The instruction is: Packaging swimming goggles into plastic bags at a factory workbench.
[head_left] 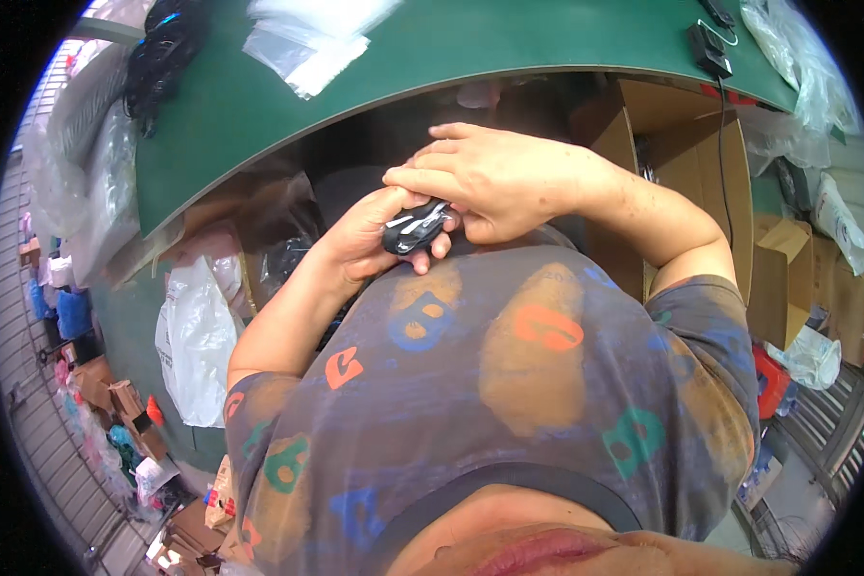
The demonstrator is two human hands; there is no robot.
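In front of my chest, both hands meet around a small black bundle [416, 228] with shiny pale streaks; it looks like a coiled cable, perhaps in clear plastic. My left hand [370, 226] is closed around it, with fingertips showing beneath. Across the top lies my right hand [480, 182], its fingers bent over the left thumb and the bundle's upper end. The right thumb tip and the contact under that palm are partly hidden. Both hands are just short of the near edge of the green table [480, 43].
Clear plastic bags [317, 43] and a heap of black cables [166, 58] lie on the table. An open cardboard box [686, 158] stands right of my hands, with a black cord [725, 154] hanging beside it. A white plastic bag [197, 336] hangs at the left.
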